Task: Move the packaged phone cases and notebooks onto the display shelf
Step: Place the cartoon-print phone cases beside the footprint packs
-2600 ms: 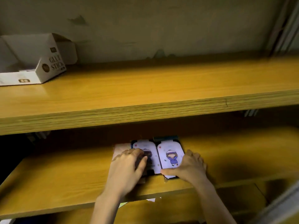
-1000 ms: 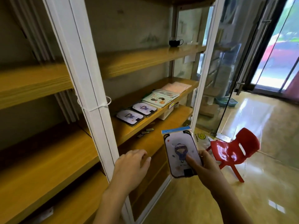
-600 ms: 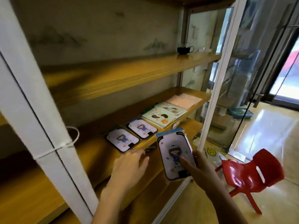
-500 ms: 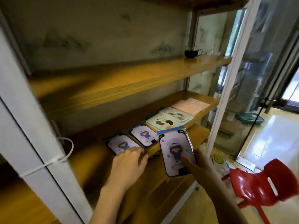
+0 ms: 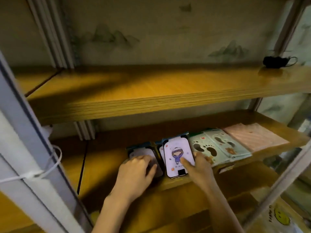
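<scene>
My right hand grips a packaged phone case with a cartoon figure in purple, thumb on its front, and holds it over another case lying on the wooden display shelf. To its left a second packaged phone case lies flat on the shelf, with my left hand resting on its near half, fingers spread. Right of the cases lie green notebooks with footprint patterns and a pink notebook, all flat on the same shelf.
A wooden shelf hangs just above, with a small black object at its right end. A white frame post with a cable tie stands at the left, and another post at the right. A lower shelf sits below.
My right hand has carried the phone case forward and down onto the middle shelf, over the case lying there. My left hand has settled on the left case. The view has swung toward the shelf.
</scene>
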